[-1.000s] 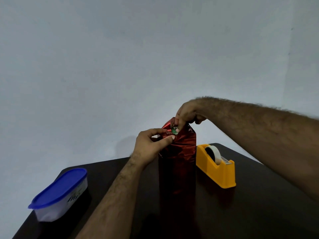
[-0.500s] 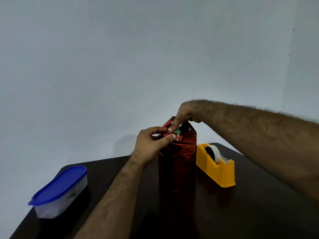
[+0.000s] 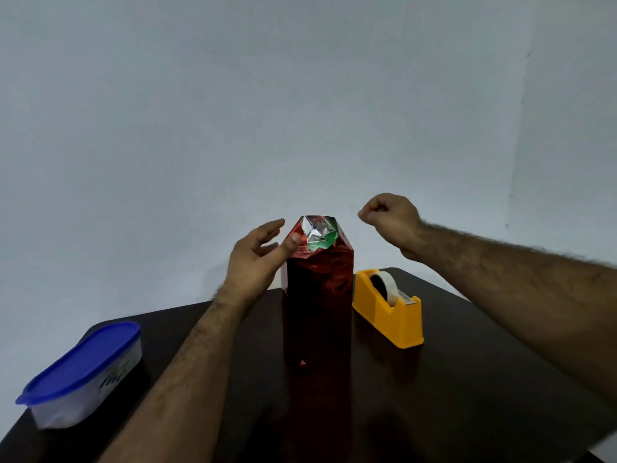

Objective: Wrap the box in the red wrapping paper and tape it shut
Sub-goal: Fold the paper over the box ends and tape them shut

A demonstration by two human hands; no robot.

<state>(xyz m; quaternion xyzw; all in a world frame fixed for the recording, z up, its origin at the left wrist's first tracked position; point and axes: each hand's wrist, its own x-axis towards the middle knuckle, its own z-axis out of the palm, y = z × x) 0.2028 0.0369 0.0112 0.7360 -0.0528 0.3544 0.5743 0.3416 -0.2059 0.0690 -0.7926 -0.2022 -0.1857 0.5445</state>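
Observation:
A tall box wrapped in shiny red paper [image 3: 319, 295] stands upright in the middle of the dark table [image 3: 467, 379]. Its top is folded inward, showing silver and green at the crumpled centre. My left hand [image 3: 257, 259] is beside the box's upper left corner, fingers relaxed and spread, the thumb tip touching the red paper. My right hand [image 3: 390, 220] hovers to the upper right of the box, apart from it, fingers curled with thumb and forefinger pinched together; I cannot tell whether anything is between them.
A yellow tape dispenser [image 3: 389, 309] with a roll of clear tape stands right of the box. A white container with a blue lid [image 3: 80, 375] lies near the table's left edge. A pale wall rises behind the table.
Both hands have come off the folded top. My right hand lifted away to the right, and my left hand opened and drew back to the box's left corner.

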